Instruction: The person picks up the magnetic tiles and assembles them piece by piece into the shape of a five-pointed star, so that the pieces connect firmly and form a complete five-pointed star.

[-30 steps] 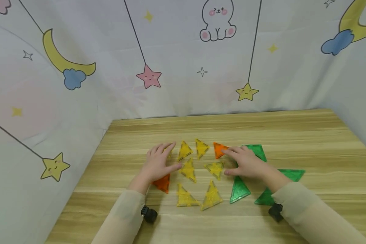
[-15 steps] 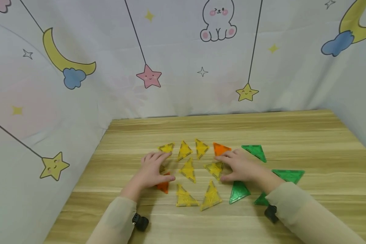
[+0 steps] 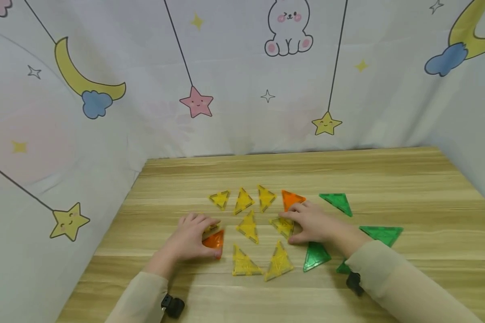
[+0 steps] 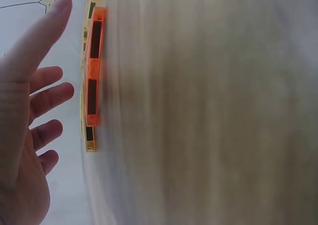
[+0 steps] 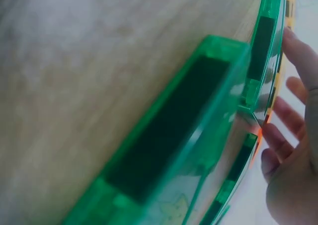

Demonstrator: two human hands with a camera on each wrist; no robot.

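My left hand (image 3: pixel 187 241) hovers low around an orange triangular magnetic tile (image 3: pixel 215 240), thumb on its near side and fingers on its far side. A yellow triangular tile (image 3: pixel 212 228) peeks out under those fingers. In the left wrist view the thumb and fingers are spread apart, and the orange tile (image 4: pixel 93 86) lies flat on the wood. Over on the right, my right hand (image 3: pixel 316 224) has its fingertips over a yellow triangular tile (image 3: pixel 281 226), with its thumb at the tile's near side. Its loosely bent fingers (image 5: pixel 283 145) grip nothing in the right wrist view.
Several more yellow tiles (image 3: pixel 247 227) lie in the middle of the wooden table (image 3: pixel 307 296). A second orange tile (image 3: pixel 292 198) sits beyond the right hand. Green triangular tiles (image 3: pixel 381 233) lie around the right forearm. A printed cloth (image 3: pixel 242 125) hangs behind the table.
My left hand has drawn back toward me and left, from the far yellow tile to the orange one. The right hand has shifted slightly left and nearer, from the orange tile to a yellow one.
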